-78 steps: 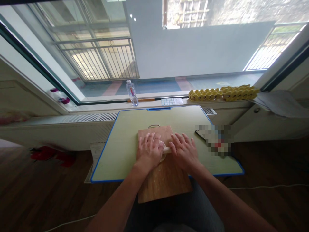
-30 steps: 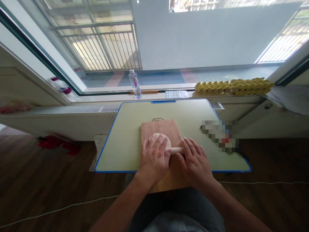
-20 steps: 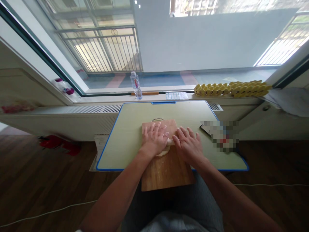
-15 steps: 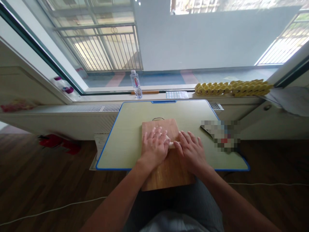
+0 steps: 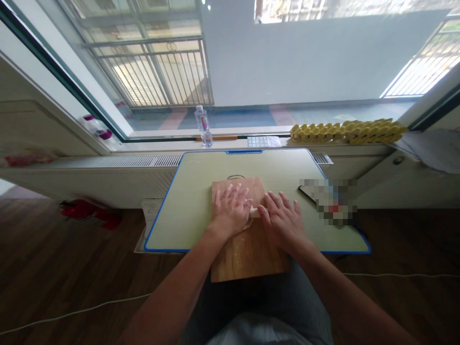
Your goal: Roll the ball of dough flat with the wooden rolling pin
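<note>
A pale, thin rolling pin lies crosswise on a wooden cutting board, its short middle part showing between my hands. My left hand is open, fingers spread and pointing forward, its palm over the pin's left part. My right hand also lies open, palm down over the right end, with the thumb against the pin. Under the near side of my left hand shows the edge of a whitish flat piece, perhaps dough. Most of that piece is hidden.
The board rests on a pale green table with a blue edge and overhangs its front. A pixelated, dark-edged object lies at the right. A clear bottle and a yellow wavy-edged object stand on the windowsill.
The rolling pin and both hands have shifted slightly away from me. The whitish piece now shows on the near side of the pin, where before a pale part showed beyond it.
</note>
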